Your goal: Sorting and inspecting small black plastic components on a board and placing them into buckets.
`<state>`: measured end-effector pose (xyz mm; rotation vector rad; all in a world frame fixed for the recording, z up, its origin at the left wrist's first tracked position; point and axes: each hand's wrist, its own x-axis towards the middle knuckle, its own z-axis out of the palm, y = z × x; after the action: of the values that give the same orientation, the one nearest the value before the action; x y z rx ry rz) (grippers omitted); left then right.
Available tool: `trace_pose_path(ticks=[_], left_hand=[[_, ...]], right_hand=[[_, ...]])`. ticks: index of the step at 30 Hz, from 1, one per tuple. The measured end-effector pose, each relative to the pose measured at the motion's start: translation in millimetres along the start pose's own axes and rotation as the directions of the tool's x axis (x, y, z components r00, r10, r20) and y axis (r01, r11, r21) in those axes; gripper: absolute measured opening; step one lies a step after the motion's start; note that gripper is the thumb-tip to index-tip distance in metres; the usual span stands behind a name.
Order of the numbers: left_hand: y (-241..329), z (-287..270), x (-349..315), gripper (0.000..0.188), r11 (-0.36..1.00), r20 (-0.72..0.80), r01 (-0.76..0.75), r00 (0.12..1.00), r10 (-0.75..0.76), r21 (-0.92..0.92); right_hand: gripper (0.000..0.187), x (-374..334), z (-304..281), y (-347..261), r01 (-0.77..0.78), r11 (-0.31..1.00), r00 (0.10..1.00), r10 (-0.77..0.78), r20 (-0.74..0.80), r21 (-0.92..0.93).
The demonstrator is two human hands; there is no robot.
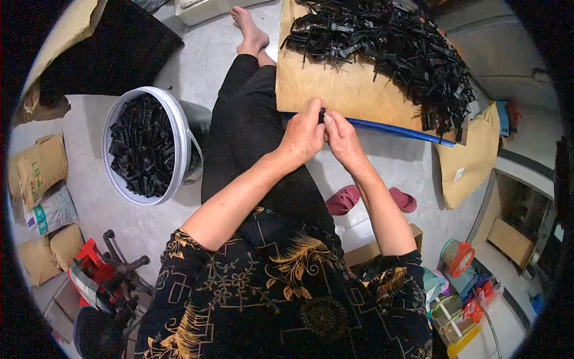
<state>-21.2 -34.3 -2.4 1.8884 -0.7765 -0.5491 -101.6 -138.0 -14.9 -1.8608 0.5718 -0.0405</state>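
My left hand and my right hand meet at the near edge of a wooden board. Between their fingertips is a small black plastic part, mostly covered by the fingers. Both hands are closed on it, thumbs and forefingers pinched together. A large heap of black plastic parts with thin prongs covers the far and right side of the board. To my left, a white bucket is filled with similar black pieces.
A blue edge strip runs under the board. Tan sacks lie at the far left, above a red and black chair-like object. Dark red slippers rest on the floor. A yellowish sack leans at the right.
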Motion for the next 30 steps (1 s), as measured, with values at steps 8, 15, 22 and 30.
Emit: trace_pose_path(ticks=[8, 15, 22, 30], left_hand=[[-1.7, -5.7, -2.5, 0.031, 0.915, 0.021, 0.136, 0.99, -0.138, -0.381], [-1.7, -26.4, -5.2, 0.033, 0.375, 0.235, 0.298, 0.95, -0.205, -0.878], [-8.5, -31.0, -8.0, 0.033, 0.231, 0.255, 0.298, 0.946, -0.198, -0.926], [-8.7, -33.9, -8.7, 0.036, 0.199, 0.297, 0.319, 0.945, -0.135, -0.927]], right_hand=[[0.023, -10.0, -0.4, -24.0, -0.232, 0.893, 0.973, 0.217, 0.084, 0.385], [0.018, -15.8, -0.9, -27.8, -0.199, 0.804, 0.976, 0.211, 0.044, 0.56], [0.017, -18.0, -7.5, -35.1, -0.149, 0.896, 0.986, 0.166, -0.006, 0.418], [0.013, -24.2, -4.4, -38.7, -0.094, 0.897, 0.991, 0.128, -0.049, 0.431]])
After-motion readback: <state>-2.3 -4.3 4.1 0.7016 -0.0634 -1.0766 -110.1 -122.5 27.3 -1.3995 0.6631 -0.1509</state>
